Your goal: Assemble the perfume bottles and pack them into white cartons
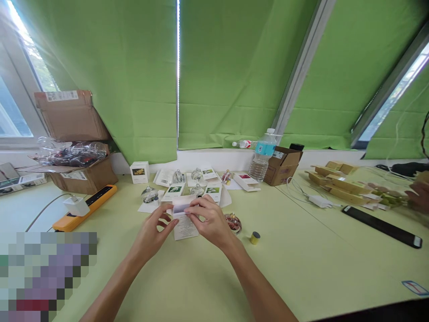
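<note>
Near the middle of the table, I hold a small white carton [186, 228] with fine print on its lower face and a shaded flap at its upper end. My left hand [156, 230] pinches its left edge with thumb and fingers. On the opposite edge, the fingers of my right hand [208, 219] are closed around the upper part. Just right of that hand lies a round glass bottle with red contents [233, 222], partly hidden by my wrist. A short yellow cap with a dark top [255, 237] stands beside it.
Behind my hands are several white cartons and clear glass bottles [149, 194]. An orange power strip [85, 208] and cardboard box [83, 179] are left. A water bottle [263, 156], yellow trays [342, 183], a black bar [382, 226] and another person's hand [418, 192] are right.
</note>
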### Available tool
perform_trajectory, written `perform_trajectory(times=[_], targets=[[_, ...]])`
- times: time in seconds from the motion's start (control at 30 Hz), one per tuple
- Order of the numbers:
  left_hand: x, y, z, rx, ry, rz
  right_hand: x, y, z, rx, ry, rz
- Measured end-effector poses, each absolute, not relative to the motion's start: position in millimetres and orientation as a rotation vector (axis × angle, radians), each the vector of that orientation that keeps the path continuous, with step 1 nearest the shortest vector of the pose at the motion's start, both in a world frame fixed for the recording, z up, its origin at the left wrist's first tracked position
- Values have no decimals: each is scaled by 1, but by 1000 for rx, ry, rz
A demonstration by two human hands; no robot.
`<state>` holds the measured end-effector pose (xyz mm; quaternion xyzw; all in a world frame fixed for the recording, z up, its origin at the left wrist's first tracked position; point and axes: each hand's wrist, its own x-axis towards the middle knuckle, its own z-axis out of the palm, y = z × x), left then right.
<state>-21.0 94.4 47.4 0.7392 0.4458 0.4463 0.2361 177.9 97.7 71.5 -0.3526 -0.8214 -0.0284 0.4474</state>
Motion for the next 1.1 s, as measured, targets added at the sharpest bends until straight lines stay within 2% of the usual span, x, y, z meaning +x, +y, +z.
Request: perform_trajectory(times=[0.7, 1.1], targets=[[-21, 96, 48, 2019, 1217, 1169, 176, 96, 74, -937, -2027, -25], [-22, 95, 46, 2009, 1231, 1164, 176, 97, 71, -934, -2003, -106]])
